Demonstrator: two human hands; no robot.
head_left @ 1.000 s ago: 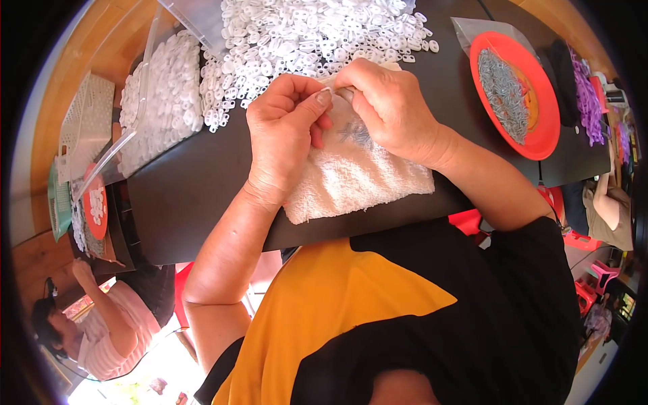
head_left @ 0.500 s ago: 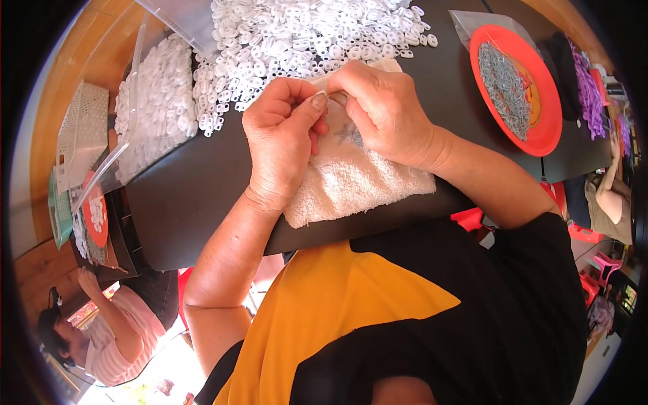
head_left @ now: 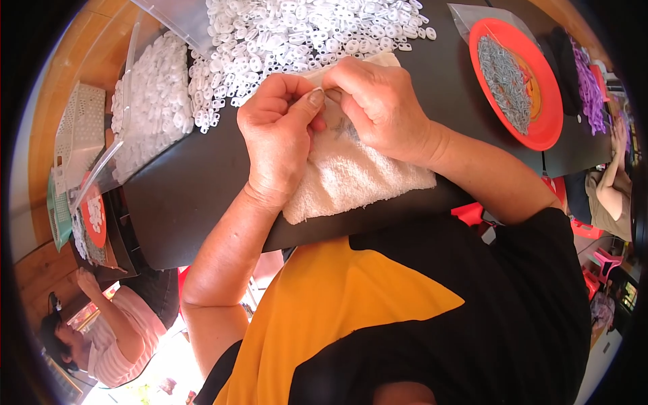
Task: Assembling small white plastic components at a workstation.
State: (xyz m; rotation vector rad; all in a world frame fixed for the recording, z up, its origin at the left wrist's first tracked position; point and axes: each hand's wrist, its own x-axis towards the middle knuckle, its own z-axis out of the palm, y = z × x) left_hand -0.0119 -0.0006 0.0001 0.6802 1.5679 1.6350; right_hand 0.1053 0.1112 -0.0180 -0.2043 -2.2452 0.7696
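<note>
My left hand [head_left: 278, 128] pinches a small white plastic piece [head_left: 318, 90] between thumb and forefinger; only an edge of it shows. Close against it, my right hand [head_left: 383, 111] has its thumb and fingertips pressed together at that piece. Whatever those right fingertips hold is hidden. Both hands are above a cream towel [head_left: 361, 185] spread on the dark table. Partly covered by my right hand, a few thin grey pieces [head_left: 345, 128] lie on the towel. Beyond my hands spreads a big heap of white plastic pieces with holes [head_left: 297, 30].
A red plate [head_left: 550, 128] of thin grey metal pieces [head_left: 503, 84] stands at right on the dark table [head_left: 196, 196]. At left, a clear bin [head_left: 120, 145] holds more white pieces, beside a white perforated basket [head_left: 81, 128]. Other people [head_left: 125, 331] sit at left and far right.
The whole view has shifted slightly. My hands stay together at the white piece, with the fingertips only slightly changed in position.
</note>
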